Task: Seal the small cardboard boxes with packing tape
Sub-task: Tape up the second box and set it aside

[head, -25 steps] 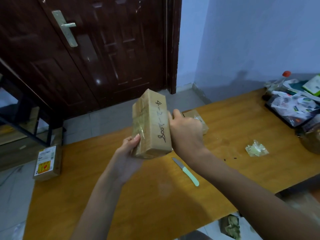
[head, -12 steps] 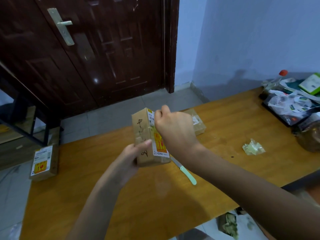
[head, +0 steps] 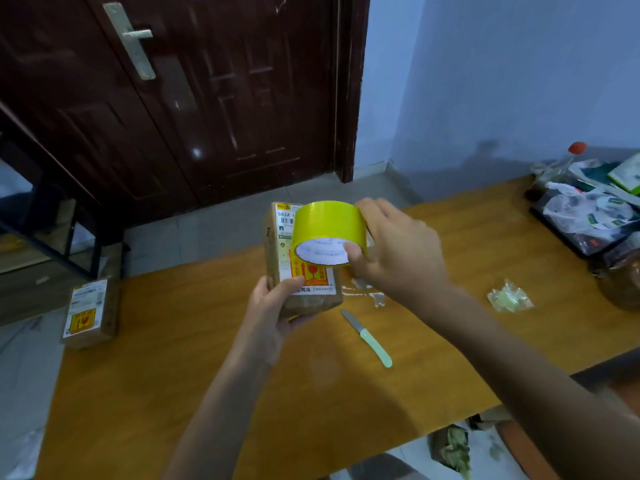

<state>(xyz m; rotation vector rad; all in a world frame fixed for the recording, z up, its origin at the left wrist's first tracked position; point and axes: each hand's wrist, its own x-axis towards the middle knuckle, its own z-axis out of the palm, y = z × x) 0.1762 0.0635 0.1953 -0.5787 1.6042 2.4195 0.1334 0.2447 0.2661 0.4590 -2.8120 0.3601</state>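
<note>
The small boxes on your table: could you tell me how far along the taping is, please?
Done: cannot tell; the second box shows no clear tape. In hand: left hand holds the labelled box; right hand brings the yellow tape roll. Left: taping, then cutting with the knife.

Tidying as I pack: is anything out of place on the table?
Yes: a crumpled clear wrapper and white tape scraps litter the table, and a knife lies loose with its blade bare.
</note>
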